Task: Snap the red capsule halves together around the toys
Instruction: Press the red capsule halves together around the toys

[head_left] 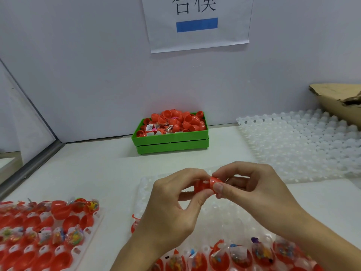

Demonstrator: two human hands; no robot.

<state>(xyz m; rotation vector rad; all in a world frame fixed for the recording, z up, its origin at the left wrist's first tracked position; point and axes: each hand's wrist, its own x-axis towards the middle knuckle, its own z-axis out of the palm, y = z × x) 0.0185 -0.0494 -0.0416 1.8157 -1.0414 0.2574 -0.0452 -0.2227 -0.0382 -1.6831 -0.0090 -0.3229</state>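
A red capsule (207,185) is held up between both hands above the white tray (220,216) in front of me. My left hand (173,208) pinches its left half with thumb and fingers. My right hand (252,190) pinches the right half, thumb on the front. The two halves meet at a seam; fingers hide much of them. Open red halves with bagged toys (236,253) sit in the tray's near rows.
A second tray of red halves and toys (46,229) lies at the lower left. A green bin (172,141) heaped with red capsules stands against the back wall. A stack of white trays (304,145) and a cardboard box (340,102) are at the right.
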